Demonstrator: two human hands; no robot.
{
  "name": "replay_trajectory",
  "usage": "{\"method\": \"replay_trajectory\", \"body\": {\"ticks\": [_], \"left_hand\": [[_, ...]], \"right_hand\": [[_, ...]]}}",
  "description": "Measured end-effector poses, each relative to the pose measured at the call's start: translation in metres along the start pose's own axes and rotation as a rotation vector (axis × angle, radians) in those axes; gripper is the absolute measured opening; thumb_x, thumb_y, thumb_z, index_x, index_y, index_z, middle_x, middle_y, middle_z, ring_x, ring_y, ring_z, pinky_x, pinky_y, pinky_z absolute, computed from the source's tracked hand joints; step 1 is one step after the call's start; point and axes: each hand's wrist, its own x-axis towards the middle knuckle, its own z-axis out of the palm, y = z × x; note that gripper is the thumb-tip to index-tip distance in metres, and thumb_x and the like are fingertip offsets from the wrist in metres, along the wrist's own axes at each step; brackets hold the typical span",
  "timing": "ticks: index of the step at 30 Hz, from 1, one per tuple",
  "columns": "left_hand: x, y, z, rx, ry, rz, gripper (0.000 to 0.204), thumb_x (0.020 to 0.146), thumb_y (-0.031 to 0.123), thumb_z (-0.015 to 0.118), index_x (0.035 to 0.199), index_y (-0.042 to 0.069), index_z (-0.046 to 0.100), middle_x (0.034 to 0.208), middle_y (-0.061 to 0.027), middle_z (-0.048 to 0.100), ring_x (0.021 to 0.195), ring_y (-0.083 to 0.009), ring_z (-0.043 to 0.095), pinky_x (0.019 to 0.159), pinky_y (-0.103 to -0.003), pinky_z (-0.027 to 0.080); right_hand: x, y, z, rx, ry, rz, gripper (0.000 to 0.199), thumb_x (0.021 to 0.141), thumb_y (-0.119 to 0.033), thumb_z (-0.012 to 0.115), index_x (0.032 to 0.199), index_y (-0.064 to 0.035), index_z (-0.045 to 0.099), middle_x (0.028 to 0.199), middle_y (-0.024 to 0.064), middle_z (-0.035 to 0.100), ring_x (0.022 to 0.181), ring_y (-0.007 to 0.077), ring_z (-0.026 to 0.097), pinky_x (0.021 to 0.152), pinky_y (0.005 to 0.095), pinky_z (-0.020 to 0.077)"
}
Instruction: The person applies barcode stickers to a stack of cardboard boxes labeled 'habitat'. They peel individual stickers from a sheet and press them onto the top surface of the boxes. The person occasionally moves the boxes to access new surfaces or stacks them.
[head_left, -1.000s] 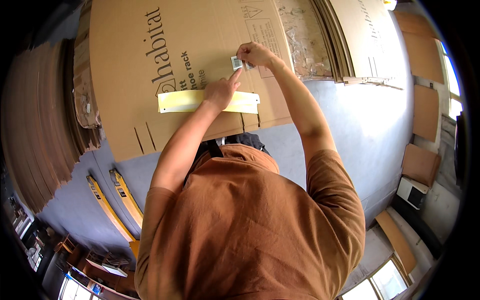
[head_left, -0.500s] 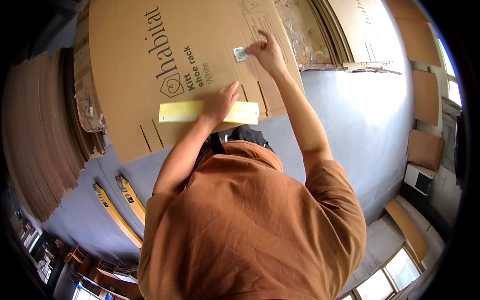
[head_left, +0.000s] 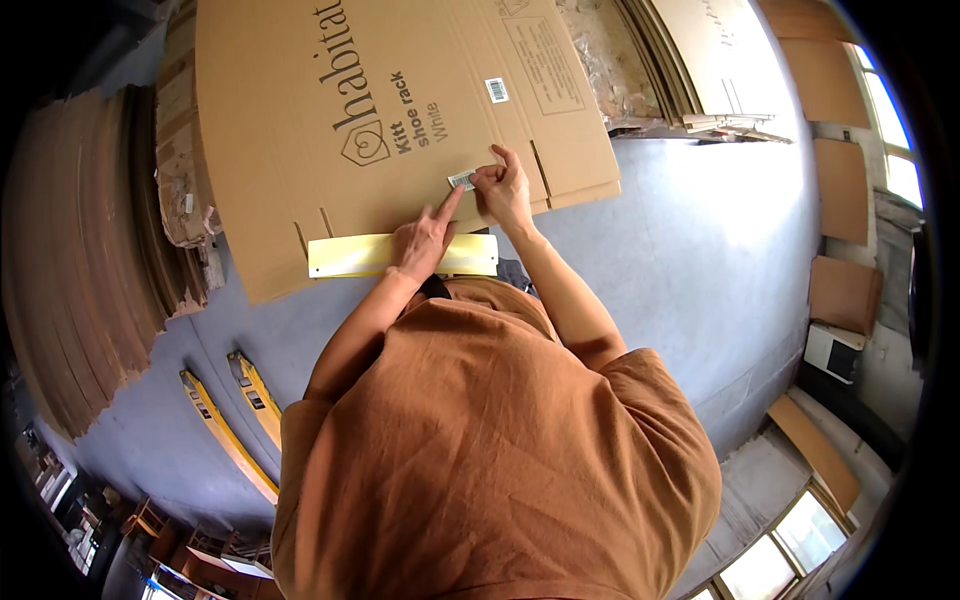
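A flattened brown cardboard box [head_left: 270,130] with dark printing lies in front of me on a stack. My left hand [head_left: 424,243] is across a long pale-yellow strip [head_left: 350,257] at the box's near edge, apparently gripping it; the underside of the grip is hidden. Its index finger reaches out to a small white label [head_left: 460,180]. Thumb and index finger of my right hand [head_left: 505,195] pinch that label's right end, just above the cardboard. Farther off, a white barcode label [head_left: 497,90] lies flat on the box.
Tall stacks of cardboard [head_left: 75,250] stand at the left, with another cardboard stack [head_left: 700,60] at the far right. Two yellow bars, apparently pallet-truck forks [head_left: 225,430], show on the grey floor [head_left: 690,260] at the left. Cardboard sheets [head_left: 840,190] lean by the right wall.
My right hand has come back from the barcode label, leaving it flat on the box. It now meets my left fingertip at another label. The yellow strip has shifted slightly nearer with my left hand.
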Motion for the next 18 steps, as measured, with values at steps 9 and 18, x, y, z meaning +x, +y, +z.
{"method": "replay_trajectory", "body": {"ticks": [9, 18], "left_hand": [[0.015, 0.001, 0.016, 0.118, -0.068, -0.094, 0.057, 0.092, 0.031, 0.057, 0.144, 0.018, 0.038, 0.094, -0.0163, 0.061, 0.074, -0.0351, 0.067, 0.063, -0.046, 0.056], [0.011, -0.007, 0.013, 0.025, 0.089, -0.004, 0.042, 0.091, 0.026, 0.059, 0.130, 0.011, 0.057, 0.084, -0.0135, 0.064, 0.074, -0.0335, 0.066, 0.066, -0.044, 0.054]], "right_hand": [[-0.005, 0.006, 0.014, -0.328, 0.104, -0.136, 0.055, 0.079, -0.007, 0.070, 0.129, -0.0024, 0.047, 0.081, 0.0082, 0.067, 0.073, 0.0213, 0.066, 0.068, 0.0326, 0.0521], [0.016, 0.012, -0.029, -0.742, 0.223, -0.290, 0.059, 0.076, -0.032, 0.078, 0.120, -0.0015, 0.053, 0.103, 0.0162, 0.063, 0.102, 0.0299, 0.058, 0.087, 0.0399, 0.0456]]}}
